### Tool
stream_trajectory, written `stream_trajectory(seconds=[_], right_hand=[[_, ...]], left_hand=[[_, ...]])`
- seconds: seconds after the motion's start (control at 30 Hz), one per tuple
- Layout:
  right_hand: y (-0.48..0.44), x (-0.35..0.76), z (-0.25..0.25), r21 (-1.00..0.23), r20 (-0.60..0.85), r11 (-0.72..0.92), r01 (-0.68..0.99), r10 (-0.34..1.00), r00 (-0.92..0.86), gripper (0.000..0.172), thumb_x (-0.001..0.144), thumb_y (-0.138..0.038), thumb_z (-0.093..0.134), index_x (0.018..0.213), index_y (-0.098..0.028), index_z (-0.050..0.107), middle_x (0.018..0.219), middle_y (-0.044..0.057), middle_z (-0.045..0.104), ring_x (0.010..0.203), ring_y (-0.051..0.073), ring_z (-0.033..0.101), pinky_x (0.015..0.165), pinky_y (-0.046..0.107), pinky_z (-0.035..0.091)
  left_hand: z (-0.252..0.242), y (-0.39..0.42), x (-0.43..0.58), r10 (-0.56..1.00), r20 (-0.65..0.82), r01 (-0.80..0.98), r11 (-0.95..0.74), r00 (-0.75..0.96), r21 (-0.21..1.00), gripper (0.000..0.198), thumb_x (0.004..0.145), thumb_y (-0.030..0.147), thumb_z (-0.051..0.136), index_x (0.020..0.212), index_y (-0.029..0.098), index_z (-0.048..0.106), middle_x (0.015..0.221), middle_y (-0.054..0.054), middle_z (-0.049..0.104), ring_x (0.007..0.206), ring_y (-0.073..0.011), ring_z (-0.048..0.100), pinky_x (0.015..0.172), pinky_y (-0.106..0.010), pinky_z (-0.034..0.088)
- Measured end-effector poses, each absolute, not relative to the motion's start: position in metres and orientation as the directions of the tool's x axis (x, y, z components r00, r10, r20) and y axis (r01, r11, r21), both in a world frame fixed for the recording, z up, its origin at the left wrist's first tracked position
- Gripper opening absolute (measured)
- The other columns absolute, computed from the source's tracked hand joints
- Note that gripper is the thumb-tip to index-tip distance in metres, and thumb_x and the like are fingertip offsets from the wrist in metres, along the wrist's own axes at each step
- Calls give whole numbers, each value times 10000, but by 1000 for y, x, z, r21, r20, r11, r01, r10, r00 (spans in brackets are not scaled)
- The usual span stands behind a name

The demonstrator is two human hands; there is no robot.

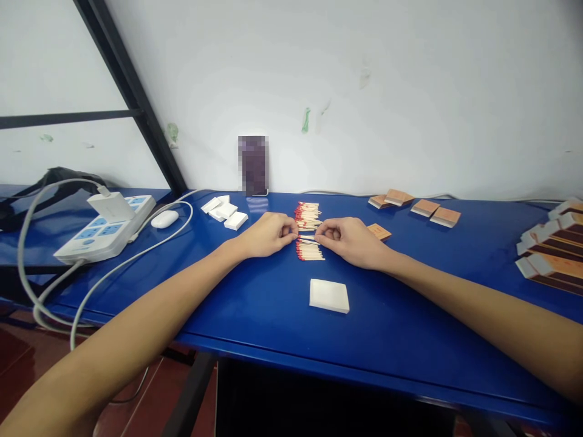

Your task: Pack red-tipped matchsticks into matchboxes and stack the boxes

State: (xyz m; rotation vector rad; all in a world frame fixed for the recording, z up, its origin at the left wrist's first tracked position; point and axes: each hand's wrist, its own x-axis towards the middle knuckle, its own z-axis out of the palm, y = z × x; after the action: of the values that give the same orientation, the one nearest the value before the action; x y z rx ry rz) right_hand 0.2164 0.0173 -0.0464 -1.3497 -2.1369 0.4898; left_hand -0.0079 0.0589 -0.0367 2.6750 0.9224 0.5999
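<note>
Red-tipped matchsticks (pixel 310 251) lie in a row on the blue table, heads towards the left. More matchsticks (pixel 308 210) form a looser bunch just behind them. At the head ends, my left hand (pixel 272 235) has its fingers curled in a pinch on a matchstick. Opposite it, my right hand (pixel 350 240) pinches at the plain ends, with thumb and forefinger together. The fingers partly hide the sticks between the two hands. Nearer to me sits a white matchbox tray (pixel 328 296), lying flat and apart from both hands.
Several small white trays (pixel 224 211) lie at left. Brown matchbox sleeves (pixel 425 208) are scattered right, with stacked matchboxes (pixel 553 249) at the far right. A power strip (pixel 107 227), a white case (pixel 164 219) and cables occupy the left side. A blurred phone-like object (pixel 254 165) leans on the wall.
</note>
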Motion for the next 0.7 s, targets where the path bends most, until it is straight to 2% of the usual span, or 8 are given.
stream_trajectory(seconds=[0.3, 0.47, 0.7], right_hand=[[15, 217, -43, -563, 252, 422, 711, 907, -338, 141, 799, -260, 567, 739, -190, 673, 588, -23, 540, 543, 122, 448, 563, 284, 346], [15, 219, -45, -573, 266, 455, 681, 890, -371, 172, 821, -307, 574, 763, -192, 686, 596, -22, 537, 557, 125, 449, 575, 285, 350], [15, 219, -47, -620, 253, 439, 650, 896, -364, 204, 848, -343, 560, 786, -192, 682, 597, -25, 539, 563, 127, 446, 563, 282, 341]], left_hand=[[-39, 58, -4, 654, 299, 581, -755, 695, 303, 89, 838, 139, 550, 789, 155, 622, 616, 24, 565, 561, -107, 493, 605, -248, 371], [-43, 59, -4, 694, 326, 596, -719, 641, 358, 87, 856, 129, 560, 897, 166, 628, 601, 46, 550, 551, -110, 498, 601, -243, 369], [-42, 60, -2, 680, 331, 603, -733, 654, 314, 104, 866, 130, 565, 868, 165, 663, 594, 38, 534, 563, -118, 479, 622, -255, 361]])
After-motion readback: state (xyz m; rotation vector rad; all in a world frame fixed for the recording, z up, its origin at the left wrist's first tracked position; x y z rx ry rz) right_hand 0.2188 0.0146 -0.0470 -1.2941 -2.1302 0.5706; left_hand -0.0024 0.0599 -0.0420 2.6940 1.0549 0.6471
